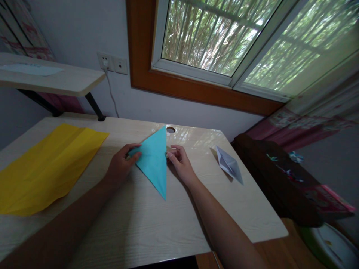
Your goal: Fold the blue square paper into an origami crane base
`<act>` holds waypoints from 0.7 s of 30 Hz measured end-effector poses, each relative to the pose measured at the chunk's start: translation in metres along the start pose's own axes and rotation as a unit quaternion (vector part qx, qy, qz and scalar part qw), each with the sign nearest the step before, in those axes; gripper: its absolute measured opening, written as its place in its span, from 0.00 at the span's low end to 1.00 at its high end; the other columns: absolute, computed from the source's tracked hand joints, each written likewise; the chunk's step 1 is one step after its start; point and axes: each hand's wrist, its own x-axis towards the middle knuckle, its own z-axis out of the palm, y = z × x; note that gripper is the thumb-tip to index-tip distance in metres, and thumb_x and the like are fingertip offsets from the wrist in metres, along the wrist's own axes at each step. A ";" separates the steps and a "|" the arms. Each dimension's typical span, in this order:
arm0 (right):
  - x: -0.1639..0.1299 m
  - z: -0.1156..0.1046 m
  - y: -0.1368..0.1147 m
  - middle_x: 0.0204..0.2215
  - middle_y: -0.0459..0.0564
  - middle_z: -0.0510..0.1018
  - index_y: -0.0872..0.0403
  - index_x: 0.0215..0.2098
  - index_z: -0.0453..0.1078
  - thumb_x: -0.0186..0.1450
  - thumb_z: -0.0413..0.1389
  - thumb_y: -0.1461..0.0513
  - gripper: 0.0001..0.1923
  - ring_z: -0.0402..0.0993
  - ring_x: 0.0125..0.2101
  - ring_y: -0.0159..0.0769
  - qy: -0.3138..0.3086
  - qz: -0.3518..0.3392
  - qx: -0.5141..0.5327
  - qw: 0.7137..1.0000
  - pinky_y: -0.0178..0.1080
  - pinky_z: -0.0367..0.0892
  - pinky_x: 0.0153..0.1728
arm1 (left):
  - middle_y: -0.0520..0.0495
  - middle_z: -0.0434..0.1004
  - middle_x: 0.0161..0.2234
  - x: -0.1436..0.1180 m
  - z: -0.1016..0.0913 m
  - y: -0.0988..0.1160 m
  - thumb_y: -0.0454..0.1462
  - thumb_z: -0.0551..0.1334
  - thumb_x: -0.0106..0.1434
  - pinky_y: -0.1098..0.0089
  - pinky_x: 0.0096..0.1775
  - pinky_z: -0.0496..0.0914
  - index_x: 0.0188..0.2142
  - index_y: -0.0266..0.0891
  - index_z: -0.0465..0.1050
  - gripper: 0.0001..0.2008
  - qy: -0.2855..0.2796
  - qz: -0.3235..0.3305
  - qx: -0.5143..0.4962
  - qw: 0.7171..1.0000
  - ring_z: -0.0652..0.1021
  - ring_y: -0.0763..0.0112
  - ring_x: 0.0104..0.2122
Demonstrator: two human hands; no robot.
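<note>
At the middle of the surface (pixel 146 224), in the head view, we see a blue paper triangle (pixel 153 164) lying flat. The left hand (pixel 120 166) pins its left corner, grip narrow on the paper; the right hand (pixel 181 160) presses the folded right edge. We judge creasing is underway; firm, even pressure comes next.
</note>
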 end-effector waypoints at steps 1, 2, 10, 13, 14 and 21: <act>-0.001 0.000 0.000 0.43 0.46 0.78 0.45 0.53 0.63 0.66 0.61 0.52 0.20 0.74 0.36 0.34 -0.012 -0.004 -0.015 1.000 0.39 0.69 0.38 | 0.49 0.78 0.41 0.000 -0.002 0.002 0.48 0.63 0.64 0.68 0.39 0.68 0.51 0.45 0.76 0.19 0.020 -0.006 0.012 1.000 0.75 0.65 0.36; -0.002 0.001 -0.001 0.47 0.48 0.77 0.45 0.54 0.62 0.66 0.61 0.52 0.21 0.74 0.37 0.34 -0.023 -0.009 -0.035 0.999 0.40 0.70 0.38 | 0.50 0.77 0.37 0.000 -0.003 0.003 0.49 0.63 0.64 0.68 0.36 0.66 0.50 0.44 0.77 0.18 0.037 -0.011 0.019 0.999 0.73 0.66 0.33; -0.005 0.003 -0.003 0.50 0.52 0.77 0.45 0.58 0.60 0.71 0.53 0.52 0.19 0.76 0.40 0.37 -0.052 -0.034 -0.087 0.994 0.43 0.73 0.41 | 0.52 0.72 0.31 0.007 -0.005 -0.001 0.47 0.66 0.61 0.70 0.31 0.63 0.47 0.43 0.77 0.17 0.066 -0.059 -0.104 0.991 0.70 0.69 0.30; -0.004 0.002 0.000 0.50 0.52 0.77 0.45 0.58 0.60 0.72 0.52 0.51 0.18 0.77 0.38 0.35 -0.055 -0.024 -0.060 0.996 0.43 0.74 0.41 | 0.52 0.72 0.30 0.009 -0.004 0.000 0.47 0.70 0.57 0.72 0.29 0.63 0.44 0.42 0.77 0.18 0.060 -0.087 -0.199 0.974 0.71 0.71 0.29; -0.004 0.001 0.001 0.50 0.52 0.78 0.45 0.58 0.60 0.72 0.52 0.51 0.18 0.78 0.38 0.35 -0.059 -0.021 -0.059 0.996 0.43 0.74 0.41 | 0.53 0.72 0.30 0.009 -0.004 0.001 0.46 0.71 0.55 0.73 0.29 0.64 0.44 0.42 0.77 0.18 0.057 -0.097 -0.232 0.966 0.71 0.72 0.28; -0.003 -0.001 0.001 0.50 0.52 0.80 0.45 0.58 0.62 0.71 0.55 0.51 0.20 0.78 0.48 0.38 -0.082 -0.002 -0.059 0.995 0.48 0.71 0.51 | 0.54 0.75 0.30 0.007 -0.002 0.008 0.38 0.74 0.50 0.73 0.27 0.70 0.39 0.44 0.75 0.17 0.025 -0.150 -0.449 0.880 0.74 0.73 0.27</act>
